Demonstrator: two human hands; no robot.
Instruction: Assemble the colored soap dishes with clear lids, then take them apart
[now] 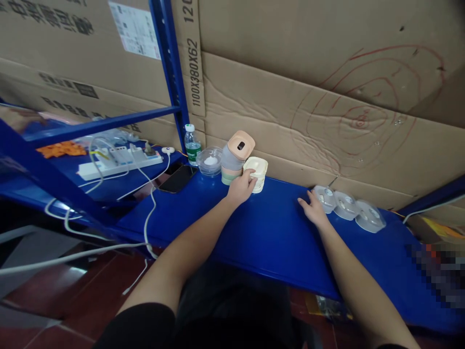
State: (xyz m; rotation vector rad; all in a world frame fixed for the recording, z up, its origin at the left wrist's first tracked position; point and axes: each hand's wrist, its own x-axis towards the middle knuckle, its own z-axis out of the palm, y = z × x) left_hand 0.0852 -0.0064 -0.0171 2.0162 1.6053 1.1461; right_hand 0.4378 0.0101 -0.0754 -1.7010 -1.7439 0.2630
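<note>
My left hand [241, 189] closes around the near left side of a short stack of cream square bowls [259, 167]. Beside that stack, on its left, stand pastel containers in green, pink and grey [231, 162], with a tilted peach lid [241, 144] on top that has a dark oval in it. My right hand [314, 209] is held low with thumb and fingers apart, its fingertips by the leftmost of three clear plastic tubs [325, 198]. Whether it touches that tub I cannot tell. Small labels show on the tubs' tops.
Clear round bowls [209, 161] and a water bottle [192, 145] stand at the back left of the blue shelf [269, 232]. Nearby lie a black phone [178, 178] and a white power strip [119, 162] with trailing cables. Cardboard [276, 126] walls the back; a blue post [169, 58] rises left.
</note>
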